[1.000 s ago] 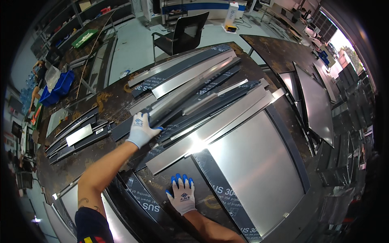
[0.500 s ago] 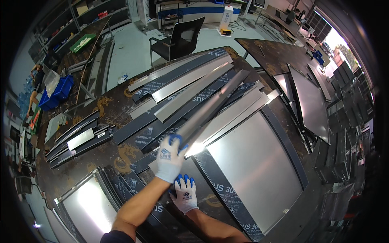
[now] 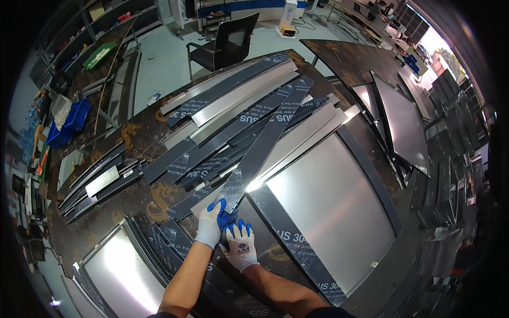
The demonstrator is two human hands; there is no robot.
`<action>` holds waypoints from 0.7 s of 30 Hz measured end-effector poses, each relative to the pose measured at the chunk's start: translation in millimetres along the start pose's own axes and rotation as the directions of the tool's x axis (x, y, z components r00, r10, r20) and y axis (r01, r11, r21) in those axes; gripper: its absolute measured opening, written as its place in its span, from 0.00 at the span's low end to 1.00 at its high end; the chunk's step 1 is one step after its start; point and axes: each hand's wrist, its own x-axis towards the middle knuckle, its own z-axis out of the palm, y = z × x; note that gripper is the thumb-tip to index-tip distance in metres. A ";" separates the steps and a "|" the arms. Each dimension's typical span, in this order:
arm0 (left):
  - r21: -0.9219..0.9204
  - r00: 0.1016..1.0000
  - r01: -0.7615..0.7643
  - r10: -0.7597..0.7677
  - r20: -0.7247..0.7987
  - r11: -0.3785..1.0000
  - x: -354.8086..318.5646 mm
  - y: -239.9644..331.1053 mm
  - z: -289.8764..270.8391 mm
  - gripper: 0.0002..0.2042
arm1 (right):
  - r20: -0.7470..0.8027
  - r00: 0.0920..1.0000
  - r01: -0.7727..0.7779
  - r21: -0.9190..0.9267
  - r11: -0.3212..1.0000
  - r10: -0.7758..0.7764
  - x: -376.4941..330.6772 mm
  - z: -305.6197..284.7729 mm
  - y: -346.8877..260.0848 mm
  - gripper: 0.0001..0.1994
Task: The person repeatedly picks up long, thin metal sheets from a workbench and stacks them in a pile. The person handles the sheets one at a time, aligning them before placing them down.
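Note:
A long narrow metal strip [image 3: 260, 146], with dark printed film on its upper side, slants from near the middle across the other strips. Its near end is in my left hand [image 3: 212, 220], in a white glove with blue fingertips, the thumb along one side and the fingers curled under. Just to the right and nearer, my right hand [image 3: 243, 248], gloved alike, lies with its fingers stretched forward beside the left fingers. Nothing shows in it; whether its fingertips touch the strip's end, I cannot tell. Under the strip lie several film-covered and bare metal strips [image 3: 244, 100].
A large bare metal panel [image 3: 328, 206] with film-covered edges lies at the right. Another shiny panel [image 3: 124, 259] is at the near left. Short strips [image 3: 103, 180] sit on the dark table [image 3: 154, 199]. A black chair [image 3: 225, 45] stands beyond, and a second table holds panels [image 3: 400, 122].
The strip in my left hand has turned over from its bare metal face to its filmed face. That hand has come nearer, beside my right hand, which shifted slightly left.

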 end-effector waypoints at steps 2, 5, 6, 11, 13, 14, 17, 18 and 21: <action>-0.014 0.995 0.100 -0.100 0.006 0.995 -0.7 1.2 -9.7 0.13 | 0.039 0.999 -0.006 -0.001 1.000 0.006 0.5 -1.9 -0.3 0.33; 0.154 0.981 0.196 -0.192 -0.037 0.968 -1.4 -1.1 -16.7 0.13 | 0.047 0.999 -0.007 -0.003 1.000 0.007 0.5 -0.7 0.2 0.33; 0.275 0.988 0.153 -0.150 -0.030 0.949 -3.4 -0.3 -18.4 0.13 | 0.010 1.000 0.001 0.007 1.000 -0.001 0.1 0.3 0.3 0.32; 0.952 0.836 -0.113 0.545 -0.064 0.285 -9.7 19.3 -6.6 0.19 | -0.081 0.997 0.016 0.053 0.998 -0.012 -1.5 6.1 0.6 0.34; 0.958 0.746 -0.285 0.634 0.205 0.026 -3.4 28.8 10.2 0.33 | -0.074 0.997 0.022 0.052 0.998 -0.018 -0.6 8.0 1.1 0.38; 0.938 0.710 -0.315 0.620 0.334 -0.144 4.1 28.9 24.2 0.37 | -0.041 0.999 0.004 0.059 0.998 -0.002 -0.4 9.2 1.4 0.39; 0.834 0.869 -0.284 0.241 0.433 -0.474 25.3 34.0 53.2 0.49 | -0.007 1.000 0.008 0.060 0.998 -0.008 -1.7 14.4 1.7 0.39; 0.802 0.847 -0.342 0.209 0.488 -0.489 26.6 37.0 53.6 0.44 | -0.056 0.998 0.029 0.069 0.997 -0.025 -2.0 16.3 2.8 0.38; 0.740 0.712 -0.454 0.297 0.636 -0.497 56.1 73.5 36.4 0.41 | -0.177 0.982 0.081 0.093 0.992 -0.063 -2.7 22.2 5.0 0.37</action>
